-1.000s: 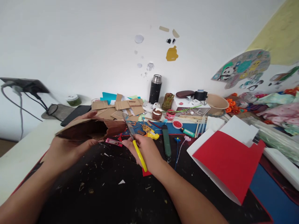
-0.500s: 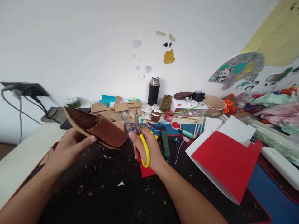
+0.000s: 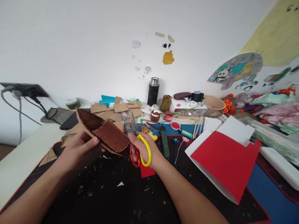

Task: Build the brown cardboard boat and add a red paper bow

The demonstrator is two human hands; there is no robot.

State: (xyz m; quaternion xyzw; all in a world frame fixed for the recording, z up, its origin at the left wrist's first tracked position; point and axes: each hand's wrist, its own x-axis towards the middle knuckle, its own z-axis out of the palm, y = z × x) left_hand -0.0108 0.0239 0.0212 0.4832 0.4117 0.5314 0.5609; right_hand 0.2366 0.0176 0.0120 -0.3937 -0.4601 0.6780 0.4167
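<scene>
The bench (image 3: 16,161) is white, bare along its left edge, and carries a blue mat (image 3: 263,189) partly covered by a red-edged black mat (image 3: 112,199). Small pale bits litter the black mat, with a white paper triangle (image 3: 120,184) and a small red piece (image 3: 147,172) among them. A green cutter (image 3: 164,143) lies near its back edge; to the right, a large red sheet (image 3: 226,161) with a white underside overlaps both mats. Toward the wall sit heaped cardboard pieces (image 3: 125,107), an upright black flask (image 3: 153,94), a white box (image 3: 174,107) and a beige bowl (image 3: 214,104).
</scene>
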